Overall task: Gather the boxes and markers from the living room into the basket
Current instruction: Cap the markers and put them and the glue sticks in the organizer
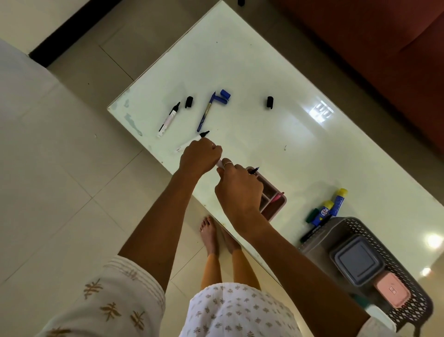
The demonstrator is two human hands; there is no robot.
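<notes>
Glossy white table (276, 72) on pale tiled floor (60, 192); reddish-brown sofa (384, 48) alongside; window glare on tabletop.

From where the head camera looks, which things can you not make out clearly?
- What the left hand holds: its curled fingers hide it.
- The marker in the right hand: only the tip shows.
- The pink tray: the right hand covers its near part.
- The basket: the right forearm hides its near corner.
- A dark object at the table's far end: cut off by the top edge.
</notes>
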